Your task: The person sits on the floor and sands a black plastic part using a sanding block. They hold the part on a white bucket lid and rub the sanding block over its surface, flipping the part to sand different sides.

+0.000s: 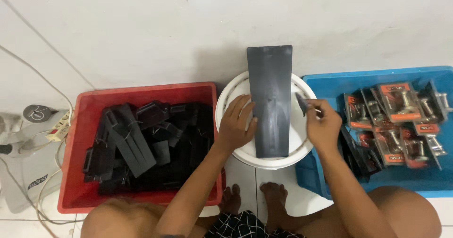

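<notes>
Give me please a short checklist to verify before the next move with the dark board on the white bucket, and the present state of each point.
1. Dark board lies flat across the white bucket: ok, though its far end reaches past the rim to the wall.
2. Left hand steadies the board: ok, fingers rest on its left edge.
3. Right hand has a firm hold on the small dark piece: cannot tell, the fingers cover most of it.
4. Red crate of black parts within reach at left: ok.
5. Blue crate of packaged metal knobs within reach at right: ok.
6. Bare feet stay apart from the bucket: not ok, the toes are right at its base.
</notes>
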